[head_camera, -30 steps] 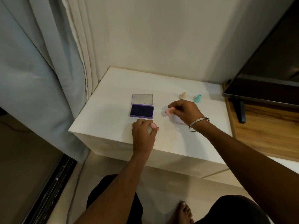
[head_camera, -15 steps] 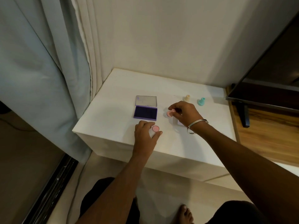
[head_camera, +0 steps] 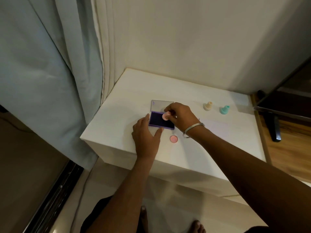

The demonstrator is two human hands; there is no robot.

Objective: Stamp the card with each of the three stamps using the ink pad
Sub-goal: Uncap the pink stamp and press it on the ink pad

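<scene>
A purple ink pad (head_camera: 158, 121) lies open on the white table (head_camera: 117, 115), its clear lid (head_camera: 161, 105) folded back. My right hand (head_camera: 180, 116) grips a pink stamp (head_camera: 166, 116) and holds it over the dark pad. My left hand (head_camera: 145, 135) rests flat at the pad's near-left edge, thumb and fingers touching its frame. A round pink cap (head_camera: 173, 139) lies on the table just right of that hand. A pale card (head_camera: 213, 126) lies to the right of my right wrist. A cream stamp (head_camera: 208, 105) and a teal stamp (head_camera: 224, 109) stand upright behind it.
Curtains (head_camera: 58, 64) hang to the left of the table and a wall stands behind it. A dark TV screen with a black foot (head_camera: 274, 126) sits on a wooden surface at the right. My knees and bare feet show below the table's front edge.
My right hand carried the pink stamp left from the card to above the ink pad. My left hand let go of the pink cap and moved up to the pad's edge.
</scene>
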